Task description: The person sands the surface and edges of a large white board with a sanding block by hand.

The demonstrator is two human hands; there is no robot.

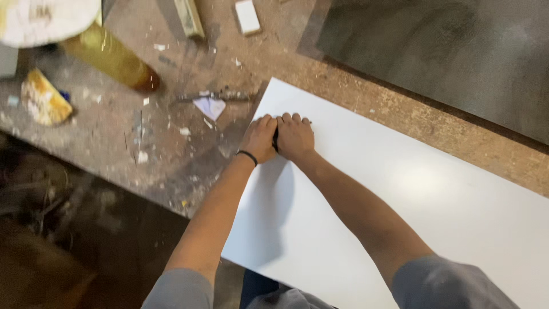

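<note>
Two hands are pressing side by side on the white board's far-left corner: left hand (258, 139) and right hand (295, 137) are clenching a dark tool (275, 139); the board (400, 200) is stretching away rightward.

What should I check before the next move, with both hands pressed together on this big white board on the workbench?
1. Both hands on the dark tool: ok. Left hand and right hand are closed side by side over a thin dark object; what kind it is cannot be told.
2. Hands on the large flat white board: ok, near its far left corner.
3. Board supported: not ok, its near corner overhangs the brown particle-board workbench.
4. Bench beside the hands: not ok, scraps and a small paper piece lie close.
5. Amber bottle lying on its side: ok, well apart from the board.
</note>
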